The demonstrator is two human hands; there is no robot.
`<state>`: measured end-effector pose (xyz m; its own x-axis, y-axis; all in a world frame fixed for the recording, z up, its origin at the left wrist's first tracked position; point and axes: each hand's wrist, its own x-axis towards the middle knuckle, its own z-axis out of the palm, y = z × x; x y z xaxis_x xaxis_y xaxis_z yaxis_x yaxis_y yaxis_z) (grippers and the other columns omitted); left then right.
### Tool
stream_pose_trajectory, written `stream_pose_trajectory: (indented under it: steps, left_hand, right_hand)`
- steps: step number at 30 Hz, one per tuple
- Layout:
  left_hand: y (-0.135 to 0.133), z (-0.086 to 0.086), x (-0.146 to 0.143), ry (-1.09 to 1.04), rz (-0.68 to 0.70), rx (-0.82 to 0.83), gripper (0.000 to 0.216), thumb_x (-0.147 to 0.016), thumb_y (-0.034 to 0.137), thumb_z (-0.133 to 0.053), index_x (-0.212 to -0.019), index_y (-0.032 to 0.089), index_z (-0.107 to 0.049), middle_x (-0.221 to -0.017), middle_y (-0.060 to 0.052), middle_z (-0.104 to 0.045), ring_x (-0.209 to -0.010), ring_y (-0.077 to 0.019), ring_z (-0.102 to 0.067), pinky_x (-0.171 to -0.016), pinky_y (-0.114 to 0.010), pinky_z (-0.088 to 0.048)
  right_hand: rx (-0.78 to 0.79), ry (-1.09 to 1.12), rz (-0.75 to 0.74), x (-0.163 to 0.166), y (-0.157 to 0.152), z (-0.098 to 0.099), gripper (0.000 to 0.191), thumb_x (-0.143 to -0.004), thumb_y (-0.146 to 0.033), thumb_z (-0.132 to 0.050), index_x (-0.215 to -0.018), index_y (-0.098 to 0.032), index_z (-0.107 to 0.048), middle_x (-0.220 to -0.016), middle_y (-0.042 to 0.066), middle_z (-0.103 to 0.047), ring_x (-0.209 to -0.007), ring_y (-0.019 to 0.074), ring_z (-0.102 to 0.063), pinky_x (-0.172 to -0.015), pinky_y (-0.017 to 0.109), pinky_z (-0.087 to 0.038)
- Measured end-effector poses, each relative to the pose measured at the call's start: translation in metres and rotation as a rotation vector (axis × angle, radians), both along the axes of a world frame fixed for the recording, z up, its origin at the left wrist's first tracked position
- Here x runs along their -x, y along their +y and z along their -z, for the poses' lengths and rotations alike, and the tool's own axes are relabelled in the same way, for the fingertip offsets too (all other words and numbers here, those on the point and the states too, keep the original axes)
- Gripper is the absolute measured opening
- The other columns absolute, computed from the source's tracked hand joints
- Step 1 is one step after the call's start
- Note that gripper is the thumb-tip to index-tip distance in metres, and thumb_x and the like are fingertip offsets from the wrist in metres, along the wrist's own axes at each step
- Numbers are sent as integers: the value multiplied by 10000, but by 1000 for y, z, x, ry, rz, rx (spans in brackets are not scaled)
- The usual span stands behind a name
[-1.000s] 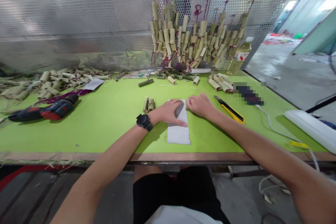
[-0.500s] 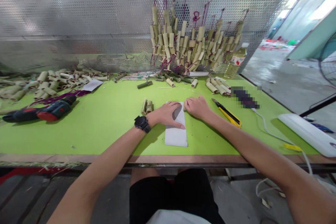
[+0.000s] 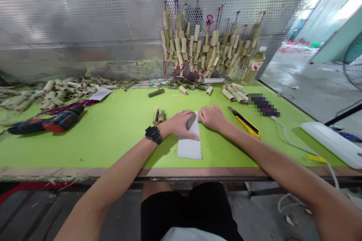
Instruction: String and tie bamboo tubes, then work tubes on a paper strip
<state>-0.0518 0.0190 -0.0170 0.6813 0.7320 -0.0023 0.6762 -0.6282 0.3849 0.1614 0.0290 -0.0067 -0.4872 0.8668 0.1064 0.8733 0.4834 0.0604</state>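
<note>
A folded white sheet of paper [image 3: 189, 150] lies on the green tabletop in front of me. Across its upper half rests my left hand [image 3: 183, 124], palm down, thumb and fingers spread apart. At the paper's upper right edge, my right hand [image 3: 212, 116] is curled with its fingers pressed together; whatever is in them is hidden, though a small pale bit shows at the fingertips. Short bamboo pieces [image 3: 158, 116] stand close together left of my left hand. Right of my right hand lies a yellow and black utility knife [image 3: 244, 122], touched by neither hand.
Bamboo bundles on purple cord [image 3: 210, 49] hang along the perforated metal panel [image 3: 98, 19]. A cordless drill [image 3: 59, 120] and a bamboo pile [image 3: 59, 90] are at left. To the right are an oil bottle [image 3: 254, 66], a cable [image 3: 288, 137] and a white device [image 3: 330, 143].
The camera view has shifted slightly. Both hands keep nearly the same place and pose at the paper, and nothing has been picked up or put down.
</note>
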Motion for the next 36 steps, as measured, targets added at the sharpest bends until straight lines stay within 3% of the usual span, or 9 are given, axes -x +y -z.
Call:
stream_pose_trajectory:
  steps: [4, 11, 16, 23, 30, 36]
  left_hand:
    - [1, 2, 0, -18, 17, -8, 1218, -687, 933, -734, -1594, 165, -468, -1660, -208, -455, -1521, -417, -423, -1259, -523, -335]
    - [0, 0, -1, 11, -18, 2, 1260, -689, 953, -709, -1609, 132, -448, -1675, -220, -434, -1517, -431, -429, -1268, -510, -332]
    - [0, -1, 0, -17, 7, 4, 1230, -694, 939, -728, -1588, 134, -471, -1656, -220, -458, -1515, -401, -438, -1267, -493, -343]
    - [0, -1, -1, -3, -14, 12, 1264, -683, 937, -737, -1609, 127, -448, -1680, -223, -426, -1525, -432, -419, -1279, -506, -329]
    - [-1, -2, 0, -8, 4, 21, 1209, -707, 918, -739, -1599, 152, -458, -1675, -208, -437, -1519, -423, -425, -1263, -513, -334]
    - [-1, -2, -1, 16, -15, 33, 1278, -692, 930, -731, -1624, 113, -419, -1702, -226, -392, -1537, -438, -394, -1282, -506, -305]
  right_hand:
    - [8, -1, -38, -2, -8, 2, 494, -1126, -298, -319, -1089, -123, -779, -1051, 159, -823, -854, 246, -703, -825, 367, -346]
    - [-60, 11, 32, 1, 8, 2, 530, -1130, -280, -284, -1067, -107, -781, -1024, 166, -819, -853, 247, -702, -856, 376, -345]
    - [0, -9, -69, -1, -10, 2, 470, -1128, -283, -327, -1101, -118, -766, -1043, 152, -817, -842, 242, -697, -821, 368, -328]
    - [-32, -18, 8, 1, 2, -2, 516, -1133, -272, -284, -1070, -108, -769, -1034, 166, -817, -872, 260, -712, -857, 390, -333]
    - [10, -21, -62, -2, -9, 1, 478, -1135, -282, -320, -1078, -122, -767, -1073, 165, -819, -858, 247, -714, -822, 368, -341]
    - [-33, 3, 18, 0, 9, 2, 529, -1135, -280, -294, -1030, -116, -786, -1032, 159, -822, -852, 242, -715, -845, 375, -349]
